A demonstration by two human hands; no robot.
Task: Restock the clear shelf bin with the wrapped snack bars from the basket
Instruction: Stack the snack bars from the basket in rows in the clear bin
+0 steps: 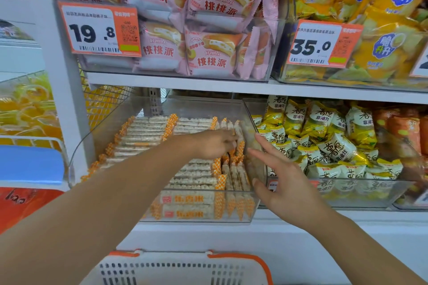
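A clear shelf bin (111, 127) on the lower shelf holds several wrapped snack bars (143, 132), white with orange checked ends, laid in rows. My left hand (213, 143) reaches into the bin at its right side, fingers closed on upright bars (238, 136) near the right wall. My right hand (280, 173) is spread open against the outside of the bin's right wall, holding nothing. The white basket with orange rim (261, 266) sits below at the bottom edge; its inside is hidden.
A neighbouring clear bin (370, 196) to the right holds yellow and white snack packs. The upper shelf carries pink pie packs (208, 53) and yellow chip bags (389, 48) with price tags. A white upright post (62, 90) stands left of the bin.
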